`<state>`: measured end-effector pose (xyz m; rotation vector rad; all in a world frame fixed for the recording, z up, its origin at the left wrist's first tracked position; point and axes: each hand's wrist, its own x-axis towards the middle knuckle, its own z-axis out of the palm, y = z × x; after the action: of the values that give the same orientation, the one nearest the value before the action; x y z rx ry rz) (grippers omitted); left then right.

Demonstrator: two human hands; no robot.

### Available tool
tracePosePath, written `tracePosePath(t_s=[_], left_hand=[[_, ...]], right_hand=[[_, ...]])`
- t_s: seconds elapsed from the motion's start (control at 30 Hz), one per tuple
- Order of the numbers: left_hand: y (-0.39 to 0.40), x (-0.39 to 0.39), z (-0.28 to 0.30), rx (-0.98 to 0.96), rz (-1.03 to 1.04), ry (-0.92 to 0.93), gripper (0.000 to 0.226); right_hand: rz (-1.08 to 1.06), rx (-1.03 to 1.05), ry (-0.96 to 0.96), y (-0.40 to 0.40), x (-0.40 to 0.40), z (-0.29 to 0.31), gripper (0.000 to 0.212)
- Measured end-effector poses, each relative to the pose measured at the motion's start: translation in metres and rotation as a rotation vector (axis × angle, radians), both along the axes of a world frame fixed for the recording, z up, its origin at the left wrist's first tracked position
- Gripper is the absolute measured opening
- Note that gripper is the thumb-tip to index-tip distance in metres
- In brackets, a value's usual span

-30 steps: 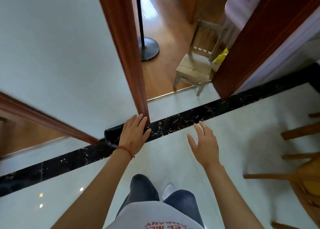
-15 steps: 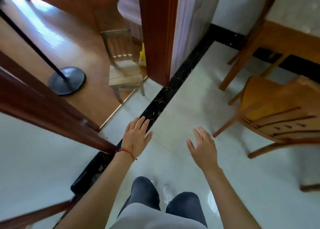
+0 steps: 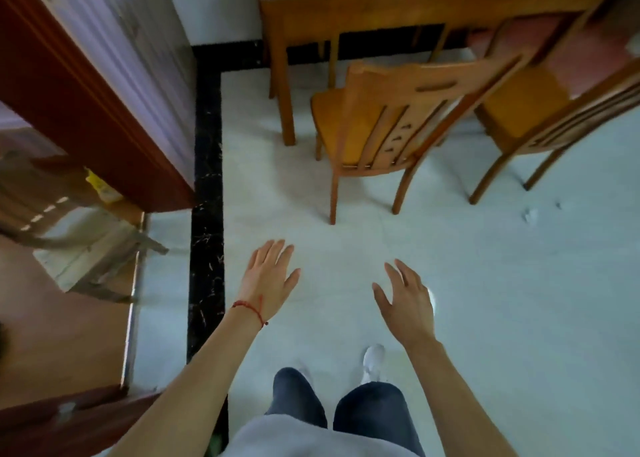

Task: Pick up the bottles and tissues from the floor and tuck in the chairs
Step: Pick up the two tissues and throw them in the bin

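Pale tiled floor (image 3: 485, 318) with a black border strip (image 3: 207, 179) fills the head view, a wooden table (image 3: 398, 6) at twelve o'clock. Two chairs stand pulled out from it: the near chair (image 3: 388, 124) at twelve, the second chair (image 3: 540, 110) at two. A crumpled tissue (image 3: 530, 214), small and blurred, lies at two o'clock beside the second chair's legs; no bottle shows. The left hand (image 3: 268, 280) and right hand (image 3: 407, 304) hover low, fingers spread and relaxed, holding nothing, well apart from chairs and tissue. Likely risks: overlooking the pale tissue against pale tile, or catching a foot on the near chair's splayed legs while approaching.
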<state>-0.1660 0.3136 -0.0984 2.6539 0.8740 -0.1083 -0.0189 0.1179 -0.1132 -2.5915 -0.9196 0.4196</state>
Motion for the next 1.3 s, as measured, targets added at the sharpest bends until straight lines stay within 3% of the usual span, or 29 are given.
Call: tracePosePath(t_s=[0.4, 0.6, 0.93, 1.3], left_hand=[[-0.112, 0.154, 0.013, 0.012, -0.487, -0.034, 0.053], [-0.199, 0.226, 0.009, 0.03, -0.691, -0.062, 0.081], [-0.338, 0.322, 0.005, 0.014, -0.925, -0.105, 0.058], [-0.437, 0.438, -0.006, 0.062, -1.179, -0.103, 0.052]], right_hand=[[-0.539, -0.02, 0.018, -0.167, 0.039, 0.009, 0.049], [-0.708, -0.015, 0.005, -0.259, 0.064, 0.013, 0.05], [-0.957, -0.018, -0.013, -0.387, 0.1, 0.013, 0.05], [-1.183, 0.019, -0.04, -0.457, 0.161, 0.001, 0.047]])
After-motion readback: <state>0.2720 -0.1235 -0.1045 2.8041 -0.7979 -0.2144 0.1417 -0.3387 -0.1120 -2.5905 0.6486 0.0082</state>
